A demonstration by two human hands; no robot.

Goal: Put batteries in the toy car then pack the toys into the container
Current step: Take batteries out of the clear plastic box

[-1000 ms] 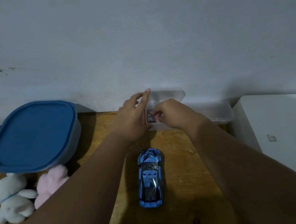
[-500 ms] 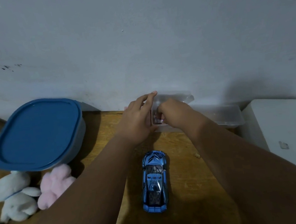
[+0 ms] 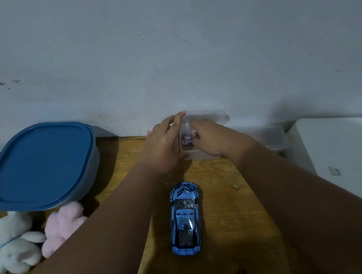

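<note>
A shiny blue toy car [image 3: 185, 219] stands upright on the wooden table [image 3: 224, 210], nose toward the wall. Behind it, against the wall, sits a small clear plastic box [image 3: 204, 117] with batteries [image 3: 187, 141] inside. My left hand [image 3: 165, 147] rests flat against the box's left side, fingers apart. My right hand [image 3: 211, 139] reaches into the box, and its fingertips pinch a battery [image 3: 194, 131] lifted slightly above the others. A large container with a blue lid [image 3: 39, 163] stands at the left, shut. A white plush rabbit [image 3: 13, 243] and a pink plush rabbit [image 3: 62, 225] lie in front of it.
The clear box's lid [image 3: 270, 137] lies to its right by the wall. A white block-like surface [image 3: 343, 156] borders the table on the right. A small crumb [image 3: 235, 186] lies right of the car. The plain wall rises directly behind everything.
My right hand's fingers have dug into the clear box and pinched a battery, raising it a little. My left hand keeps steadying the box. The car has not moved.
</note>
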